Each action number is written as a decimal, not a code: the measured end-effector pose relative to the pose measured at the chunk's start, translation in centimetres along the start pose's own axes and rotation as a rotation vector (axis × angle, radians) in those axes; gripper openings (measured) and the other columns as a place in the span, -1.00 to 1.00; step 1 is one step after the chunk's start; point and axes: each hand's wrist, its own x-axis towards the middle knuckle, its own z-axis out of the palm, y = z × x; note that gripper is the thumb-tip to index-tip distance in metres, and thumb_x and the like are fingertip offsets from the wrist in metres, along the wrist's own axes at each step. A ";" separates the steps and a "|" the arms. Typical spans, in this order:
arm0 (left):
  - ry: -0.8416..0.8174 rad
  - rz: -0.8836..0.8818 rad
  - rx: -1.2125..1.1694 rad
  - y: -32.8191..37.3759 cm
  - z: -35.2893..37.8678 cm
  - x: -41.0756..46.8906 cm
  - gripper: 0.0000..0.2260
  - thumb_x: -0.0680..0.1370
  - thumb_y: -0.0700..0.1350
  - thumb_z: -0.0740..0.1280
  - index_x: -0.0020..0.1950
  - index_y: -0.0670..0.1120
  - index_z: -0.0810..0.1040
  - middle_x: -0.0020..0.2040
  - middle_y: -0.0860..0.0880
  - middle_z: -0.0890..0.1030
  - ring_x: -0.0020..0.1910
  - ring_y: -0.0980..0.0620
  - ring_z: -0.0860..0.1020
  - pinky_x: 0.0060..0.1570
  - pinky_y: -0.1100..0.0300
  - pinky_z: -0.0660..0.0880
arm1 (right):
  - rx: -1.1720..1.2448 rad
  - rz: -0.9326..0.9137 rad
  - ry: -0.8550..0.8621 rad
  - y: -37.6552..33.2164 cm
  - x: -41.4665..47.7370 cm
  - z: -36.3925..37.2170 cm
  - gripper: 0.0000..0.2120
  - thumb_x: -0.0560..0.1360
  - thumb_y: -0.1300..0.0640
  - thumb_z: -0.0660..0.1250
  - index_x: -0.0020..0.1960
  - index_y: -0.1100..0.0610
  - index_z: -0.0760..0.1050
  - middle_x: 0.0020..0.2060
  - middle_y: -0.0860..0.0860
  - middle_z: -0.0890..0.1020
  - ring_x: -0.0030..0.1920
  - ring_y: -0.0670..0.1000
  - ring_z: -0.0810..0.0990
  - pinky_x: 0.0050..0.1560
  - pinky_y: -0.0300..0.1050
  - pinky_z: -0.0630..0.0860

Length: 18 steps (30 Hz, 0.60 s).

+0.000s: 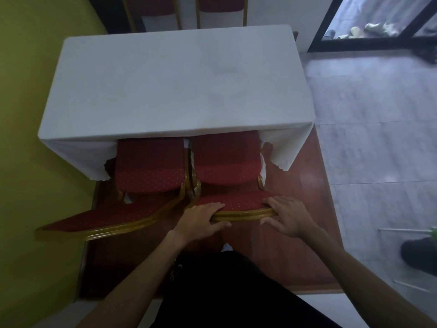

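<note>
A: Gripping the right chair (227,159) by the gold top rail (241,215) of its back, both hands. The left hand (201,217) is curling round the rail's left end, fingers lying over the red padding, thumb pressing on the near side. The right hand (287,215) is clamping the right end the same way.

B: Where is it sitting, and which way is it pointing?

A: It is standing at the near long side of the table (177,79). The seat is pointing away from the person and the back is facing them. The rail's long axis is running left to right, roughly along the table edge. The left chair (149,166) is standing just beside it.

B: Anything hidden?

A: The front of the seat is disappearing under the table's white cloth. The legs are mostly hiding under the seat and back. Two more chairs (151,5) on the far side are getting cut off by the top edge. A dark shape (418,254) at the right edge is looking too blurred to tell.
</note>
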 end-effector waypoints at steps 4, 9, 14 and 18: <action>0.006 -0.012 0.017 0.2 0.1 -0.1 -0.24 0.46 0.53 0.05 0.49 0.10 0.37 0.43 0.10 0.46 0.37 0.10 0.44 0.27 -0.02 0.47 | -0.018 0.008 0.039 -0.4 -0.2 0.0 -0.34 0.52 -0.49 0.03 0.10 0.06 0.54 -0.15 -0.11 0.62 -0.18 -0.06 0.60 -0.15 -0.12 0.51; -0.004 -0.029 0.030 0.3 0.1 -0.2 -0.25 0.46 0.53 0.05 0.49 0.12 0.36 0.44 0.08 0.45 0.38 0.08 0.44 0.28 -0.06 0.47 | -0.018 0.024 0.089 -1.0 -0.3 0.1 -0.31 0.53 -0.48 0.01 0.06 0.11 0.53 -0.20 -0.07 0.59 -0.24 -0.02 0.59 -0.23 -0.08 0.52; -0.001 -0.032 0.043 0.4 0.3 -0.4 -0.25 0.46 0.53 0.02 0.50 0.13 0.34 0.43 0.09 0.46 0.35 0.07 0.46 0.27 -0.05 0.46 | -0.057 0.060 0.072 -1.3 -0.6 0.1 -0.31 0.53 -0.48 0.01 0.03 0.13 0.51 -0.18 -0.04 0.61 -0.20 0.01 0.61 -0.18 -0.06 0.53; 0.041 -0.005 0.032 0.3 0.5 -0.9 -0.31 0.49 0.49 0.05 0.47 0.12 0.37 0.37 0.11 0.50 0.30 0.12 0.48 0.23 0.02 0.48 | -0.060 0.077 0.052 -2.0 -0.9 -0.1 -0.29 0.54 -0.48 -0.04 0.03 0.13 0.52 -0.19 -0.04 0.62 -0.20 0.00 0.61 -0.17 -0.07 0.53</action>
